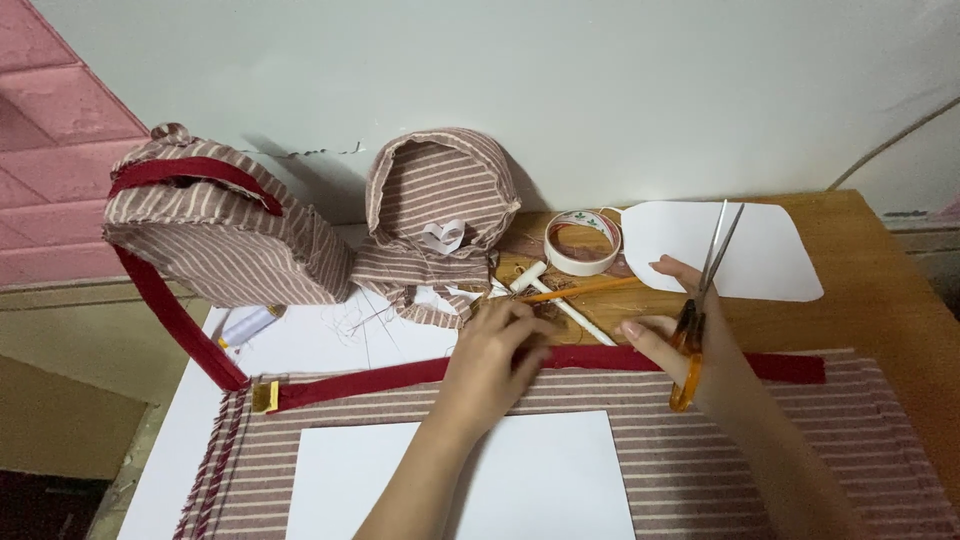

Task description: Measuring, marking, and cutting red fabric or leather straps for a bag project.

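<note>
Pressing down on the red strap (pixel 400 375), the left hand (pixel 500 350) lies with fingers curled and closed on the band, pinning it near its middle; the strap runs flat across the top edge of the striped fabric (pixel 700 440), from a gold buckle (pixel 265 396) at its left end to a cut end at the right, and the right hand (pixel 700 335) rests on the same strap a little further right of the left hand; that hand is clamped on a pair of scissors (pixel 700 300) with orange handles, blades pointing up and away from the strap and slightly parted, though whether the fingertips also grip the strap I cannot tell from this angle.

Counted around the strap: one sheet of white paper (pixel 460 480) below it on the striped fabric; one white paper pattern piece (pixel 770 255) above it, behind the scissors; one roll of white tape (pixel 583 243) above, between the hands; one orange pencil (pixel 580 290) just above the strap; one white stick-like tool (pixel 570 310) crossing under the pencil; one spool of pale thread (pixel 248 325) above the buckle; two striped bag pieces, a larger bag (pixel 220 235) with red trim at upper left and a smaller rounded shell (pixel 435 195) beside it; all on one wooden desk (pixel 880 290).
</note>
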